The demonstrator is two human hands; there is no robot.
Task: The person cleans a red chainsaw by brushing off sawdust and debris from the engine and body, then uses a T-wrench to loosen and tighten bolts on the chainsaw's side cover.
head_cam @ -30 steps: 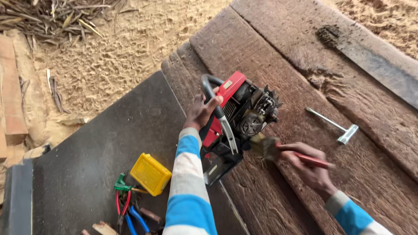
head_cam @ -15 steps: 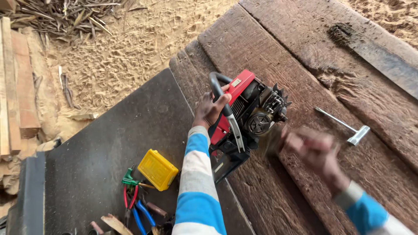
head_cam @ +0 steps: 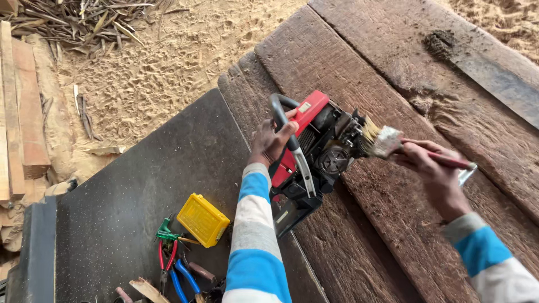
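Gripping: left hand on chainsaw handle, right hand around brush, bristles leftward.

Place: an outdoor timber yard or sawmill work area, used here as a rough repair spot.
Ground: loose sawdust covers the earth, marked with footprints.
Timber: heavy weathered planks lie side by side; sawn boards are stacked at the left edge, with a pile of bark strips and slivers beyond.
Machine: a red chainsaw engine body with its covers off rests on the planks.
Tools: pliers with red and blue grips and a small yellow case lie on a dark tabletop.
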